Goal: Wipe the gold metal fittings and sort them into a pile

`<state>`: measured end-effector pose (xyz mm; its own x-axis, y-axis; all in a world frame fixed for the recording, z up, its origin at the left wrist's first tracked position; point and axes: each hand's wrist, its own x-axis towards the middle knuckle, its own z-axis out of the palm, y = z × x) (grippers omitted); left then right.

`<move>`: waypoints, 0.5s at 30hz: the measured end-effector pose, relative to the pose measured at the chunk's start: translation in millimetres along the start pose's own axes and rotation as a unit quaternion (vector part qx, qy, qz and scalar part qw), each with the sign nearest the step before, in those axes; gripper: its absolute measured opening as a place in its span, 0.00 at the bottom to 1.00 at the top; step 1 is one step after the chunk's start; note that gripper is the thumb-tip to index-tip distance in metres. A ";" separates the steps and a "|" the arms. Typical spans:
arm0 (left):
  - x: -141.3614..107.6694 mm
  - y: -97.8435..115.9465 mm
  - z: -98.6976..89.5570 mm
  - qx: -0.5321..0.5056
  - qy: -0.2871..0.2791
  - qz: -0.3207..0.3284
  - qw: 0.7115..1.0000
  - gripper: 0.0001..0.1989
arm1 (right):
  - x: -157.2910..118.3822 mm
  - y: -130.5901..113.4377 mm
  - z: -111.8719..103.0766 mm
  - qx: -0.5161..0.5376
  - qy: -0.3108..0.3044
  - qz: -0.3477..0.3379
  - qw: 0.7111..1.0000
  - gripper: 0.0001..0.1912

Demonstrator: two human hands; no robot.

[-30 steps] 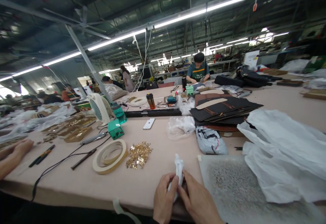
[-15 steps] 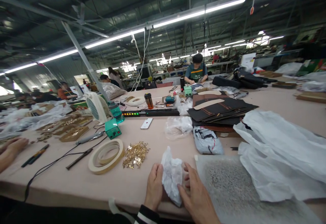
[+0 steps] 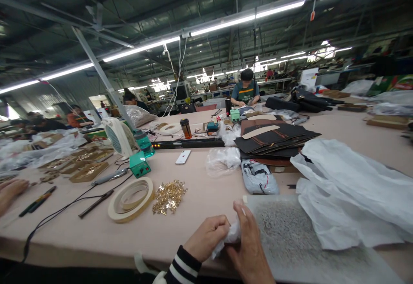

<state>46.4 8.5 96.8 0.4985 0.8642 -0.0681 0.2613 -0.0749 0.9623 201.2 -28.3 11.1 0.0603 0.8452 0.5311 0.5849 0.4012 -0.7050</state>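
At the table's near edge, my left hand [image 3: 209, 236] is closed on a crumpled white wrapper [image 3: 233, 233]. My right hand [image 3: 250, 247] is curled against the wrapper's right side, thumb low and fingers raised, holding it between both hands. A dark brown patch shows under the wrapper, mostly hidden by the hands. Left of them lies a pile of small gold metal pieces [image 3: 169, 196] beside a roll of cream tape [image 3: 130, 200]. A speckled grey sheet [image 3: 290, 232] spreads to the right of my right hand.
White sheets [image 3: 348, 189] and a stack of dark leather pieces [image 3: 277, 137] lie on the right. Beyond the tape stand a green box [image 3: 140, 164] and a fan [image 3: 118, 137]. A phone [image 3: 183, 157] lies mid-table. Another person's hand [image 3: 11, 193] is far left; a person [image 3: 245, 88] sits opposite.
The wrapper, upright and spread between my hands before, is now bunched and tilted. My left hand has closed on it and moved up and right. The view has shifted slightly.
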 end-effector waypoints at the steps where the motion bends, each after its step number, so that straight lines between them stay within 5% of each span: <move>1: -1.0 -0.8 2.3 -0.006 0.000 0.003 1.000 0.17 | 0.2 2.5 -0.7 0.015 -0.012 0.012 1.000 0.45; 5: -10.2 -19.9 -0.8 -0.086 0.024 0.060 0.994 0.25 | 6.1 4.3 -10.0 0.079 -0.071 0.089 0.990 0.15; 7: -17.3 -35.0 -4.4 -0.113 0.052 0.084 0.989 0.35 | 10.3 2.2 -14.6 0.098 -0.060 0.113 0.987 0.08; 10: -26.9 -53.8 -3.8 -0.111 0.097 0.038 0.988 0.51 | 15.4 -0.9 -18.0 0.128 -0.039 0.160 0.978 0.11; 15: -26.4 -66.3 11.2 -0.172 0.148 -0.010 0.974 0.49 | 19.5 -4.1 -21.6 0.185 -0.030 0.211 0.959 0.17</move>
<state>25.2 -15.0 31.8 0.2231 0.9731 -0.0579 -0.0500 0.0707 0.9962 217.4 -21.1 34.5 0.1757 0.9742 0.1415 0.1913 0.1072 -0.9757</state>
